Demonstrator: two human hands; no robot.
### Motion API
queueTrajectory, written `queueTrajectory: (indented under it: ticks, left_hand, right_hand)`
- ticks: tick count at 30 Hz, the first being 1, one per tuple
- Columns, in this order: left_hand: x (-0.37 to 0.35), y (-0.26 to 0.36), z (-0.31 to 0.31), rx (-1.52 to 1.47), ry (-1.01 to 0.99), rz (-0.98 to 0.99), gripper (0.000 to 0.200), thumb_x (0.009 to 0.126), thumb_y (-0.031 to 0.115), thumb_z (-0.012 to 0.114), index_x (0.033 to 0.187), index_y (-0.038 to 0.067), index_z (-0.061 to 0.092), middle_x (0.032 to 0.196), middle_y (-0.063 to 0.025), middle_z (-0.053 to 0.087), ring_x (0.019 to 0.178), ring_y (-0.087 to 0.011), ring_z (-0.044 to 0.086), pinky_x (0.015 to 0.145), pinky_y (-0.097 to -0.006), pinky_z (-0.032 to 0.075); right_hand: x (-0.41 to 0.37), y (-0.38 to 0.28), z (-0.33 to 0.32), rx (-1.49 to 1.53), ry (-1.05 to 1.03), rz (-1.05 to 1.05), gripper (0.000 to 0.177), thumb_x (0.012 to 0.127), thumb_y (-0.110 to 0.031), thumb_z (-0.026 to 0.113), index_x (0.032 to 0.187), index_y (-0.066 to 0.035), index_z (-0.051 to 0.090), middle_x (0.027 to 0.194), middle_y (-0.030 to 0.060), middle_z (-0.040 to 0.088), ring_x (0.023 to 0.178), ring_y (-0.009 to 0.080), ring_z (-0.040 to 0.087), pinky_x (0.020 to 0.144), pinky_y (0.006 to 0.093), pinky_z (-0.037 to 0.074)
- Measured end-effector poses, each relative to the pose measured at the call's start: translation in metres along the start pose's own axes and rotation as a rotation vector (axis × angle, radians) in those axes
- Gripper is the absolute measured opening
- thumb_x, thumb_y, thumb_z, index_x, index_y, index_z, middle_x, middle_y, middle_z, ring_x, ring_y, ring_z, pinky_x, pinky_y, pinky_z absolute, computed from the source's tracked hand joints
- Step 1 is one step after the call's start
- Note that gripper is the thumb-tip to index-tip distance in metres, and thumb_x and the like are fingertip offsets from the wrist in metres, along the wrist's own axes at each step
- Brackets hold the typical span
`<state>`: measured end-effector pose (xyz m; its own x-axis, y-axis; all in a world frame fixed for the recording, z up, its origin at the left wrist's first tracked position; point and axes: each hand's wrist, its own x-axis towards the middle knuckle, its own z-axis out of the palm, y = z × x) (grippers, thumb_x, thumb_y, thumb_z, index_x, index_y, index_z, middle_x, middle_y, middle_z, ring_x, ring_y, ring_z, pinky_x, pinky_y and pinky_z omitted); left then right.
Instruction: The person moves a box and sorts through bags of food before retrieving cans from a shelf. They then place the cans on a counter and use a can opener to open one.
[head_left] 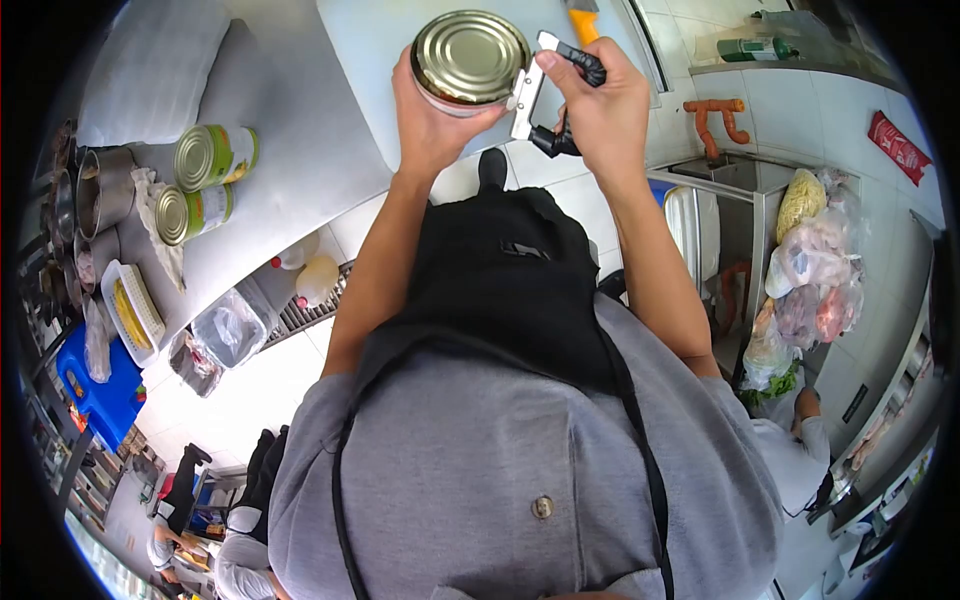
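Observation:
My left hand (428,125) is wrapped round the side of a large metal can (470,56), its shiny ringed lid facing up. At the can's right rim sits a can opener (529,92) with a metal head and black handles. Those handles are gripped by my right hand (612,112), thumb pressed near the top of the metal head. The opener touches the rim; its cutting part is too small to make out. Beneath the can lies a pale cutting board (365,60), with an orange-handled tool (583,18) near its right edge.
Two labelled cans (215,157) (192,213) lie to the left on the steel counter (290,130). Metal pots (105,188) and a white basket (135,305) stand further left. Bagged food (815,255) hangs at right. Other people (245,555) are at lower left and lower right.

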<state>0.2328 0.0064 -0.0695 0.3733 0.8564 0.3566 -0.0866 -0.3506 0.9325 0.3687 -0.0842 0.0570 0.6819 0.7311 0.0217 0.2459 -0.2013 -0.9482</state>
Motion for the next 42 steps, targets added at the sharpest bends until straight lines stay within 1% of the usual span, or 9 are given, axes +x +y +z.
queueTrajectory:
  ticks: [6, 10, 12, 17, 23, 27, 29, 33, 42]
  left_hand:
    - [0.000, 0.007, 0.000, -0.011, 0.005, -0.002, 0.103, 0.055, 0.029, 0.095, 0.135, -0.002, 0.038, 0.125, -0.0149, 0.050, 0.118, -0.0282, 0.051, 0.103, -0.0415, 0.039]
    - [-0.002, 0.005, 0.000, 0.016, -0.001, -0.023, 0.106, 0.054, 0.030, 0.094, 0.137, -0.002, 0.036, 0.126, -0.0153, 0.050, 0.118, -0.0289, 0.051, 0.103, -0.0416, 0.039]
    - [-0.004, 0.002, 0.001, 0.056, 0.018, -0.018, 0.106, 0.054, 0.029, 0.094, 0.137, -0.002, 0.036, 0.126, -0.0155, 0.049, 0.118, -0.0292, 0.050, 0.103, -0.0415, 0.039]
    - [-0.002, 0.005, 0.000, 0.084, 0.012, -0.016, 0.107, 0.055, 0.029, 0.095, 0.138, -0.002, 0.035, 0.127, -0.0156, 0.049, 0.120, -0.0293, 0.049, 0.103, -0.0418, 0.039]
    - [-0.001, 0.012, -0.002, 0.094, 0.012, -0.031, 0.109, 0.055, 0.032, 0.096, 0.139, -0.002, 0.035, 0.128, -0.0154, 0.051, 0.120, -0.0285, 0.050, 0.104, -0.0415, 0.040]
    - [-0.003, 0.016, -0.005, 0.101, 0.018, -0.024, 0.108, 0.054, 0.033, 0.097, 0.137, -0.003, 0.038, 0.126, -0.0155, 0.054, 0.120, -0.0285, 0.052, 0.105, -0.0409, 0.040]
    - [0.001, 0.014, -0.008, -0.019, 0.012, -0.121, 0.110, 0.053, 0.035, 0.097, 0.137, -0.003, 0.039, 0.128, -0.0159, 0.055, 0.122, -0.0298, 0.052, 0.106, -0.0413, 0.040]
    - [0.008, 0.025, -0.024, 0.036, -0.031, -0.105, 0.115, 0.050, 0.038, 0.097, 0.140, -0.002, 0.038, 0.135, -0.0189, 0.052, 0.124, -0.0325, 0.052, 0.107, -0.0425, 0.040]
    - [-0.012, 0.036, -0.064, 0.344, -0.116, -0.112, 0.111, 0.064, 0.038, 0.091, 0.149, 0.001, 0.030, 0.144, -0.0231, 0.042, 0.132, -0.0395, 0.043, 0.111, -0.0440, 0.036]
  right_hand:
    - [-0.018, 0.012, 0.005, -0.134, 0.098, -0.188, 0.038, 0.083, -0.022, 0.081, 0.074, 0.000, 0.052, 0.059, 0.0075, 0.052, 0.052, 0.0118, 0.041, 0.049, 0.0280, 0.039]
    - [-0.014, 0.013, 0.003, -0.079, 0.100, -0.128, 0.036, 0.083, -0.023, 0.080, 0.074, -0.001, 0.053, 0.059, 0.0047, 0.053, 0.051, 0.0100, 0.043, 0.048, 0.0275, 0.039]
    - [-0.006, 0.008, -0.001, 0.202, 0.049, 0.171, 0.034, 0.084, -0.023, 0.080, 0.074, -0.002, 0.055, 0.060, 0.0011, 0.055, 0.052, 0.0078, 0.046, 0.048, 0.0268, 0.040]
    - [-0.007, 0.018, -0.003, 0.136, 0.064, 0.090, 0.031, 0.084, -0.022, 0.081, 0.076, -0.002, 0.057, 0.062, -0.0018, 0.056, 0.054, 0.0044, 0.046, 0.049, 0.0231, 0.039]
    - [0.028, -0.016, -0.035, 0.073, 0.317, -0.365, 0.028, 0.086, -0.023, 0.079, 0.081, -0.003, 0.061, 0.062, -0.0026, 0.053, 0.057, 0.0028, 0.043, 0.051, 0.0225, 0.037]
    - [0.061, -0.013, -0.057, -0.112, 0.238, -0.403, 0.027, 0.092, -0.028, 0.071, 0.086, -0.004, 0.062, 0.067, 0.0036, 0.059, 0.062, 0.0113, 0.053, 0.055, 0.0287, 0.043]
    - [0.084, 0.008, -0.057, -0.869, 0.134, -0.527, 0.027, 0.096, -0.033, 0.062, 0.092, -0.006, 0.061, 0.077, 0.0122, 0.064, 0.076, 0.0278, 0.062, 0.064, 0.0401, 0.048]
    - [0.093, -0.008, -0.044, -0.654, -0.117, -0.609, 0.017, 0.097, -0.023, 0.057, 0.096, -0.006, 0.061, 0.084, 0.0184, 0.064, 0.081, 0.0401, 0.061, 0.069, 0.0466, 0.047]
    - [0.068, -0.152, 0.025, -0.250, -0.293, -1.143, 0.011, 0.086, -0.007, 0.069, 0.093, -0.001, 0.063, 0.081, 0.0136, 0.064, 0.068, 0.0331, 0.060, 0.061, 0.0391, 0.047]
